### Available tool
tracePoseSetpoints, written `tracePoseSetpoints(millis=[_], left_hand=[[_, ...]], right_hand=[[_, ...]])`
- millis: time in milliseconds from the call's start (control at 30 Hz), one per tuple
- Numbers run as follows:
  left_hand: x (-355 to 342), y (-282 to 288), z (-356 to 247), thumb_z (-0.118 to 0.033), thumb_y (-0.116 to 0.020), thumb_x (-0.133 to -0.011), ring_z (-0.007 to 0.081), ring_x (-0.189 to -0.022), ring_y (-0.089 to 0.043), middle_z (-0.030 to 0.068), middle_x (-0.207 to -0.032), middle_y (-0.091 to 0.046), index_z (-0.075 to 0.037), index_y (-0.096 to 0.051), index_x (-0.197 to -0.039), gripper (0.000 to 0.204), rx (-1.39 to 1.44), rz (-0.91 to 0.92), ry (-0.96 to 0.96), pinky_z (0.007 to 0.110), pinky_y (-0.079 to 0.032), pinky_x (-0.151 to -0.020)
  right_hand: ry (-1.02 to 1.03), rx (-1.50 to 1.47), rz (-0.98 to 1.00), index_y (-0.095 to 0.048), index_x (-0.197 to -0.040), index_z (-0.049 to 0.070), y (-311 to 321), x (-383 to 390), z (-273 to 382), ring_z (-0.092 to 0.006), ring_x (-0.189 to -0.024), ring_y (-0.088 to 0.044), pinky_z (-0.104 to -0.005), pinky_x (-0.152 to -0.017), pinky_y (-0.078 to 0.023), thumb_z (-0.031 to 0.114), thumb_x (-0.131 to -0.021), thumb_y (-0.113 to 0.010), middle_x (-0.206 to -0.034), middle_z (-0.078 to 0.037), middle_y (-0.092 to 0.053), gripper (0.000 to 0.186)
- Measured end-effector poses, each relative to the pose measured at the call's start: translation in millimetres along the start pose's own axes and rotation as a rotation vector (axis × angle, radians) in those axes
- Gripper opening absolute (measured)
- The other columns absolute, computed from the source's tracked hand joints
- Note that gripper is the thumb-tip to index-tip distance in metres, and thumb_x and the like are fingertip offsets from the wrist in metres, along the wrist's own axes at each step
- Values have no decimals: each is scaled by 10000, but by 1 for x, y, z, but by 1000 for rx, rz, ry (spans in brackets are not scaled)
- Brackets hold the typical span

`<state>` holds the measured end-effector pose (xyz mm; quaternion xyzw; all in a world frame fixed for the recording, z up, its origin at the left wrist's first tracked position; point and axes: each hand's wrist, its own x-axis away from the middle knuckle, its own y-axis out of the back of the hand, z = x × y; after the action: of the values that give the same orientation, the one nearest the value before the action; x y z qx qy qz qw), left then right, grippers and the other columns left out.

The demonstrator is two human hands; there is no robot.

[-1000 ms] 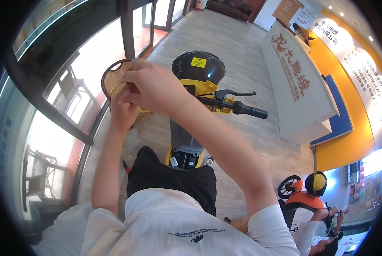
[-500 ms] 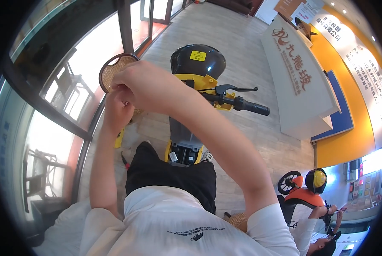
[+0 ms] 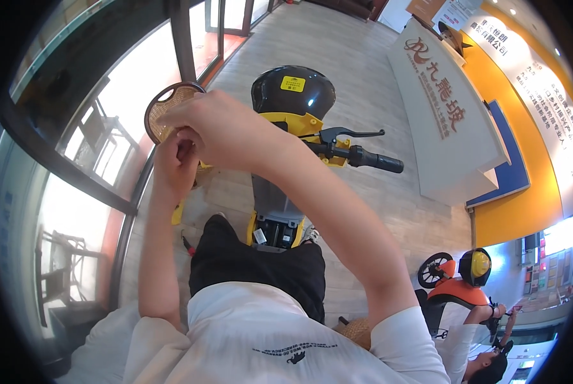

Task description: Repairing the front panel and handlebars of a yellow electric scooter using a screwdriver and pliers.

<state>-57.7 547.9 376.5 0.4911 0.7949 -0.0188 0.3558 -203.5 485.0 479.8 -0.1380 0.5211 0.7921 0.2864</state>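
Observation:
Near a woven tan piece with a dark rim and cut-out handle (image 3: 163, 109), my right hand (image 3: 219, 128) lies over my left hand (image 3: 174, 160). Both have bent, pinched fingers; whatever they hold is hidden. Between my legs is a yellow and grey scooter (image 3: 273, 198) with a black rounded front (image 3: 293, 99), bearing a yellow sticker. Its right handlebar grip (image 3: 382, 161) and brake lever show beside my right forearm, which crosses in front of the body.
Glass doors (image 3: 88, 160) line the left. A white counter (image 3: 443, 160) stands right, before a yellow wall (image 3: 517, 217). At lower right another person (image 3: 472, 339) works by an orange scooter (image 3: 453, 291). A red-handled tool (image 3: 190, 248) lies on the floor by my left leg.
Both my hands have shifted slightly leftward along with the woven piece. The black scooter front sits a little higher in the picture.

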Motion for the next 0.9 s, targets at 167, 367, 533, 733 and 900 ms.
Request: tracePoseSetpoints(millis=[167,367,533,733,900], left_hand=[[7,1,2,-133,-696,-867,170,-678,-623,93,-753,-631,-6,-627,-998,195,-137,-87,49,317,-455,-599],[10,-18,9,-140,-723,-851,250,-772,-695,131,-798,-664,-15,-633,-975,198,-379,-327,-147,339,-481,-644],[13,2,3,-105,-734,-843,306,-779,-681,132,-768,-640,-22,-612,-945,179,-128,9,-43,355,-478,-642],[8,4,12,-134,-697,-891,276,-990,-663,125,-999,-664,-7,-611,-1121,277,-199,23,-14,388,-506,-811],[3,-12,-5,-146,-663,-911,317,-915,-682,121,-911,-679,-2,-638,-1059,208,-113,-134,-271,387,-511,-779]], right_hand=[[37,78,-155,-747,-990,69,-16,3,10,-326,-904,-685,-426,-787,-545,73,-800,-645,-938,-187,-676,216],[-46,75,-14,-741,-953,60,-9,-4,18,-308,-935,-680,-410,-784,-545,69,-770,-650,-975,-160,-696,205],[-42,41,96,-744,-972,57,-2,5,9,-303,-935,-682,-401,-779,-551,34,-739,-655,-998,-132,-719,251],[193,98,-123,-721,-990,39,-7,6,18,-329,-890,-682,-411,-765,-559,-7,-726,-662,-1010,-121,-690,275],[48,123,-56,-691,-1090,26,-9,8,19,-329,-874,-677,-417,-778,-546,11,-741,-668,-954,-122,-661,350]])
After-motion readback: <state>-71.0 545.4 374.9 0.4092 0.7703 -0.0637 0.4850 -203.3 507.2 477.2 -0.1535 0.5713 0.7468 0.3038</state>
